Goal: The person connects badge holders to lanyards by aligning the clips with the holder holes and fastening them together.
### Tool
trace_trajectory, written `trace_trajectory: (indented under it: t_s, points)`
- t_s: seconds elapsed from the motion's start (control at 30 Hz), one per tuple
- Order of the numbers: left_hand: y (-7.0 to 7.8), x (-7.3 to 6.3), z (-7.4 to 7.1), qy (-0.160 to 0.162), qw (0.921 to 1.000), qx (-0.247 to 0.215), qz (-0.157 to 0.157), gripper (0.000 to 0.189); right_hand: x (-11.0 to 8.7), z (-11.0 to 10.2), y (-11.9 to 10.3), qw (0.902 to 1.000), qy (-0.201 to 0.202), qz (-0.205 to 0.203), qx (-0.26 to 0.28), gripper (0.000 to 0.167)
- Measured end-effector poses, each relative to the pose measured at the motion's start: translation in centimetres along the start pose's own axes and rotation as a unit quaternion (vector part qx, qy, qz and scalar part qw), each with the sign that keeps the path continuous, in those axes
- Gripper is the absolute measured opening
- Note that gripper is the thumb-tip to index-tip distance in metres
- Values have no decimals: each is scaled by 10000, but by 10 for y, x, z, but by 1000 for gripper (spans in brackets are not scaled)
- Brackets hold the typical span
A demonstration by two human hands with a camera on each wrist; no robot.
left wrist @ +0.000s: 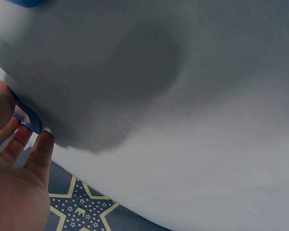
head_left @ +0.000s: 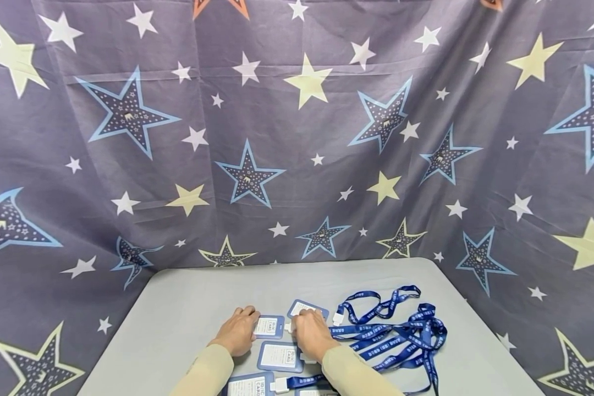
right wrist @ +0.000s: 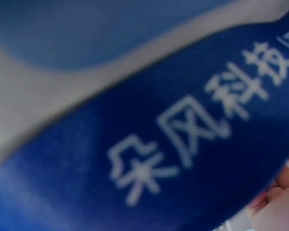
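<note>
In the head view my left hand (head_left: 237, 331) grips the left edge of a blue-framed ID card holder (head_left: 269, 326). The left wrist view shows the thumb and fingers (left wrist: 38, 156) about its blue rim. My right hand (head_left: 313, 334) is curled over the white clip (head_left: 289, 328) end of that holder's blue lanyard (head_left: 348, 330); its fingertips are partly hidden. Another card holder (head_left: 307, 308) lies just beyond the right hand. Nearer me is a third holder (head_left: 279, 356). A blurred lanyard (right wrist: 192, 130) with white lettering fills the right wrist view.
More card holders (head_left: 249, 386) lie at the table's near edge, partly cut off. Several blue lanyards (head_left: 428, 327) overlap in loops on the right, one loop (head_left: 386, 308) farther back. A star-patterned cloth (head_left: 277, 126) hangs behind and around the grey table (head_left: 203, 286).
</note>
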State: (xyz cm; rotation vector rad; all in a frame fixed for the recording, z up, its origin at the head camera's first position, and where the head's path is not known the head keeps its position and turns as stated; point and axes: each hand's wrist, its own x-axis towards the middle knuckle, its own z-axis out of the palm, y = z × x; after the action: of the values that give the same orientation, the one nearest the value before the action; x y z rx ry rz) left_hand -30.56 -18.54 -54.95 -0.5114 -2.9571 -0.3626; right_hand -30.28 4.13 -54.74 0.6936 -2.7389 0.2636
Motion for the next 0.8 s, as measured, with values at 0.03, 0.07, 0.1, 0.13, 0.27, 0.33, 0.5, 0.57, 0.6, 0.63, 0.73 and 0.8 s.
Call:
trace_trajectory:
  t_s: [0.03, 0.07, 0.1, 0.13, 0.27, 0.33, 0.5, 0.57, 0.6, 0.63, 0.73, 0.8]
  points:
    - [0, 0, 0, 8, 10000, 0, 8, 55, 0, 0, 0, 10000, 2, 1, -3, 10]
    - [0, 1, 0, 13, 10000, -5, 11, 55, 1, 1, 1, 10000, 0, 7, -10, 10]
    - [0, 1, 0, 14, 10000, -4, 8, 55, 1, 1, 1, 10000, 1, 8, -21, 10]
    - [0, 1, 0, 9, 10000, -6, 4, 55, 1, 1, 1, 10000, 0, 7, -20, 10]
    - [0, 1, 0, -2, 10000, 7, -5, 55, 2, 1, 1, 10000, 17, -16, -55, 8]
    - [0, 0, 0, 13, 10000, 21, 0, 55, 2, 1, 0, 9999, 51, -60, -85, 10]
    - [1, 0, 1, 41, 10000, 24, -1, 55, 3, 0, -1, 9997, 90, -128, -190, 15]
    - [1, 0, 1, 29, 10000, 24, -4, 55, 3, 1, -1, 9996, 80, -126, -222, 15]
    - [1, 1, 1, 32, 10000, 23, 1, 55, 3, 1, -1, 9996, 83, -132, -233, 15]
    - [0, 1, 2, 23, 10000, 20, -7, 55, 3, 2, -1, 9996, 83, -134, -240, 15]
    - [0, 1, 3, 31, 10000, 13, 26, 56, 4, 2, -2, 9995, 70, -144, -254, 15]
    - [0, 1, 3, 35, 10000, 8, 38, 56, 4, 2, -3, 9995, 53, -147, -257, 14]
